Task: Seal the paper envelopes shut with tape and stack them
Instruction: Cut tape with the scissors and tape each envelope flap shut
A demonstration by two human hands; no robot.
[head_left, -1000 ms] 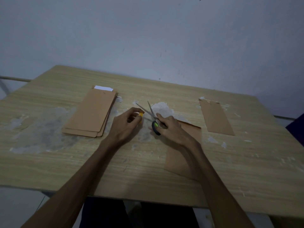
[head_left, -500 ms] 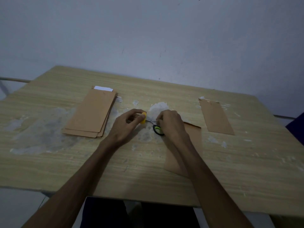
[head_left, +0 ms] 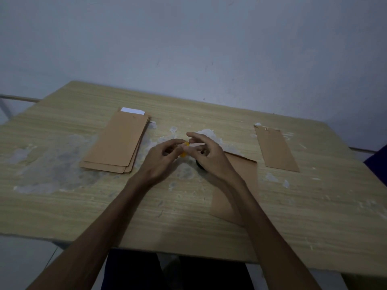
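Envelope (head_left: 236, 181) brown, flat, under right forearm

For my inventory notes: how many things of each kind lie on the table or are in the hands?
Stack of brown envelopes: 1, number of sheets not countable
Single brown envelopes: 2
Yellow tape roll: 1, held by left hand
Scissors: 1, mostly hidden under right hand
Total: 5

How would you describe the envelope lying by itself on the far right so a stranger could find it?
Start at the wooden table and look to its far right side. A single brown envelope lies flat there, apart from the stack at left and clear of both hands.
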